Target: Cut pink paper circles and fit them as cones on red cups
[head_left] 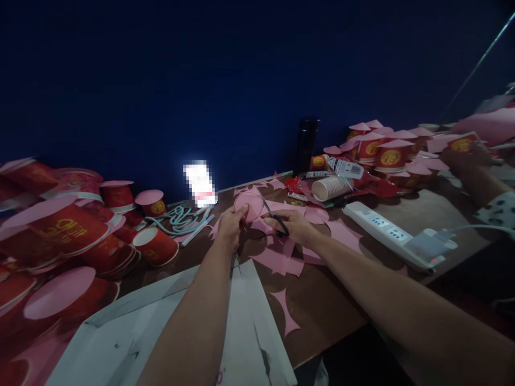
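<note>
Between the thumb and fingers of my left hand is a round piece of pink paper with a circle outline on it. My right hand grips a pair of dark-handled scissors, whose blades lie at the paper's right edge. Pink paper scraps with curved cut edges spread on the brown table under both hands. A narrow curved offcut lies nearer to me. A red paper cup rests tilted on the table to the left of my left hand.
Red cups topped with pink paper crowd the left; more such cups stand at the back right. A power strip, a black bottle, stacked paper cups and a bluish cable lie around. Another person's hand holds a cup at right.
</note>
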The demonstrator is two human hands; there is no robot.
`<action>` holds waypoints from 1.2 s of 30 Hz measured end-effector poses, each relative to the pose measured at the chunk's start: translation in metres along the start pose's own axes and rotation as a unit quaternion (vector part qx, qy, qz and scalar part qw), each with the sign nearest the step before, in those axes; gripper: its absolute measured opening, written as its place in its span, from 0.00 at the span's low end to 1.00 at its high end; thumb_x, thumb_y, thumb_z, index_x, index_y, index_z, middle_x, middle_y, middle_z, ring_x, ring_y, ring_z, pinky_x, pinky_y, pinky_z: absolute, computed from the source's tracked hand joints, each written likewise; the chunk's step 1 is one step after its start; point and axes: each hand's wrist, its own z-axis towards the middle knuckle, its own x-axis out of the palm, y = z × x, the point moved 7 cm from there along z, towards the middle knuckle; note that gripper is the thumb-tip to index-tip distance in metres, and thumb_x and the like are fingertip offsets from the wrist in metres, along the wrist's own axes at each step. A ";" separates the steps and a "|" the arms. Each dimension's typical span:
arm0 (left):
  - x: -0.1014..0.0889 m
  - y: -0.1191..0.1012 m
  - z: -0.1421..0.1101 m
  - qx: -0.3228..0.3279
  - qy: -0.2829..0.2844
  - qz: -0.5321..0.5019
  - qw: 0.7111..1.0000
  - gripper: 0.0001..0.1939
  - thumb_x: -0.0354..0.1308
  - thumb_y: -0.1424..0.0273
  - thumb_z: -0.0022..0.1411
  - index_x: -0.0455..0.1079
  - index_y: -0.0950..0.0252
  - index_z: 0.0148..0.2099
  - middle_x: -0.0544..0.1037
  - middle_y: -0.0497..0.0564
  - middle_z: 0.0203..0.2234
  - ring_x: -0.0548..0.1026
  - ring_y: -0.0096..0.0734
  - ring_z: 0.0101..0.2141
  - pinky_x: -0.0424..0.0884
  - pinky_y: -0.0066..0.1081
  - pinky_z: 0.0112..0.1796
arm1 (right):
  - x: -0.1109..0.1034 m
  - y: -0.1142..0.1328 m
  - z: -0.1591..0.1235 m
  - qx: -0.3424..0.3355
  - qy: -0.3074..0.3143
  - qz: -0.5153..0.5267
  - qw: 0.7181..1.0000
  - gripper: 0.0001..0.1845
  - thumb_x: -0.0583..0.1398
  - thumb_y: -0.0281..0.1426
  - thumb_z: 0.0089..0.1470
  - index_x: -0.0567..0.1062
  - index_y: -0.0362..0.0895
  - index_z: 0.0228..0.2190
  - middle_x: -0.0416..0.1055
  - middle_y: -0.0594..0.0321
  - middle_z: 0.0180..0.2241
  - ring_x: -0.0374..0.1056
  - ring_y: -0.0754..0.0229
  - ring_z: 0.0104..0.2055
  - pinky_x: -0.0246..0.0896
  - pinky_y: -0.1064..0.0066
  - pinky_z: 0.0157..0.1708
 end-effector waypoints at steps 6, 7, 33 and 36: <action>-0.001 -0.003 -0.001 0.004 -0.009 -0.008 1.000 0.21 0.71 0.62 0.38 0.64 0.66 0.28 0.66 0.42 0.15 0.65 0.20 0.17 0.59 0.21 0.17 | 0.001 0.003 -0.001 -0.003 0.003 0.000 1.000 0.27 0.69 0.44 0.34 0.79 0.38 0.34 0.67 0.67 0.21 0.62 0.67 0.22 0.60 0.74 0.23; -0.001 -0.003 -0.001 0.004 -0.011 -0.010 1.000 0.21 0.71 0.62 0.38 0.64 0.66 0.27 0.66 0.42 0.15 0.65 0.20 0.17 0.61 0.21 0.17 | 0.001 0.004 -0.001 -0.001 0.001 0.000 1.000 0.27 0.69 0.44 0.34 0.79 0.38 0.34 0.67 0.67 0.21 0.62 0.67 0.22 0.60 0.74 0.23; 0.000 -0.008 -0.005 0.000 -0.026 -0.026 0.999 0.21 0.71 0.64 0.38 0.61 0.65 0.26 0.67 0.42 0.16 0.67 0.22 0.17 0.70 0.26 0.20 | 0.002 0.006 -0.002 0.003 0.006 -0.019 1.000 0.25 0.68 0.44 0.36 0.80 0.39 0.34 0.68 0.66 0.23 0.62 0.67 0.23 0.60 0.74 0.23; 0.000 -0.008 -0.005 -0.002 -0.030 -0.027 0.999 0.20 0.71 0.64 0.38 0.62 0.66 0.27 0.66 0.41 0.16 0.67 0.22 0.17 0.70 0.25 0.20 | 0.002 0.009 -0.003 -0.003 0.004 -0.035 0.999 0.24 0.68 0.44 0.36 0.80 0.39 0.34 0.69 0.66 0.23 0.62 0.66 0.24 0.60 0.74 0.23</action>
